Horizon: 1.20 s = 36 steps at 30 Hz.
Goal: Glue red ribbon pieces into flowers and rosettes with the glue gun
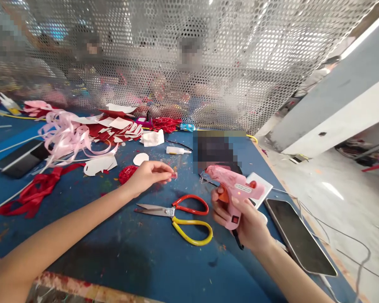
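My right hand [246, 219] is wrapped round the grip of a pink hot glue gun [236, 185], its nozzle pointing left and its small light glowing orange. Fingers of my left hand [151, 174] pinch a tiny reddish piece [174, 175], too small to name. Beneath the left wrist lies a red ribbon rosette [127, 174], partly hidden. Scissors [173, 211] with one red and one yellow handle rest on the blue table between my hands, blades toward the left. Just beyond the left hand is a white paper disc [141, 158].
Pink ribbon [68, 130], red ribbon [41, 191] and paper scraps [113, 126] heap up at left. A white bottle [177, 150] lies mid-table. A phone [300, 235] with a cable sits at right. Perforated metal mesh [164, 63] stands behind, with blurred people beyond.
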Motion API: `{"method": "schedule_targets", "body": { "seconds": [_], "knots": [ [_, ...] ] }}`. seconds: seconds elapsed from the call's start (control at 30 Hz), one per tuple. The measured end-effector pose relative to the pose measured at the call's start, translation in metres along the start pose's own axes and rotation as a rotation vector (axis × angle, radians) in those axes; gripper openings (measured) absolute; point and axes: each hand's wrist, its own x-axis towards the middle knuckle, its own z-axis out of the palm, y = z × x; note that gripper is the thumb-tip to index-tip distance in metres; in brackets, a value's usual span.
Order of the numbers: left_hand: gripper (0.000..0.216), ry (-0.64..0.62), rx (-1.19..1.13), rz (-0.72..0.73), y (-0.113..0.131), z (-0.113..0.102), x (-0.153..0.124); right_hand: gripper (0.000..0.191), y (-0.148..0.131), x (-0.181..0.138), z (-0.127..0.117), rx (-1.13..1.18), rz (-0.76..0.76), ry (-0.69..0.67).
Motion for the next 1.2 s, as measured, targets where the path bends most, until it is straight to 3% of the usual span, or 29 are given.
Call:
{"method": "schedule_targets", "body": {
  "seconds": [0.1, 0.27, 0.4, 0.47, 0.57, 0.77, 1.2],
  "knots": [
    [0.019, 0.035, -0.271, -0.127, 0.004, 0.004, -0.024, 0.025, 0.005, -0.001, 0.004, -0.077, 0.009, 0.006],
    [0.026, 0.148, -0.380, -0.150, 0.005, 0.005, -0.042, 0.031, 0.016, -0.009, 0.003, -0.431, -0.024, 0.093],
    [0.035, 0.231, -0.446, -0.164, 0.004, 0.007, -0.042, 0.017, 0.021, -0.018, 0.007, -0.865, -0.232, 0.149],
    [0.038, 0.247, -0.463, -0.178, 0.004, 0.008, -0.042, 0.007, 0.020, -0.020, 0.011, -1.000, -0.366, 0.082],
    [0.040, 0.245, -0.486, -0.193, 0.005, 0.010, -0.042, 0.011, 0.018, -0.019, 0.017, -1.145, -0.513, -0.006],
    [0.042, 0.224, -0.505, -0.193, 0.007, 0.014, -0.046, 0.014, 0.020, -0.016, 0.020, -1.261, -0.595, -0.073],
    [0.047, 0.215, -0.651, -0.309, 0.019, 0.023, -0.051, 0.019, 0.025, -0.017, 0.016, -1.332, -0.668, -0.066]
  ]
}}
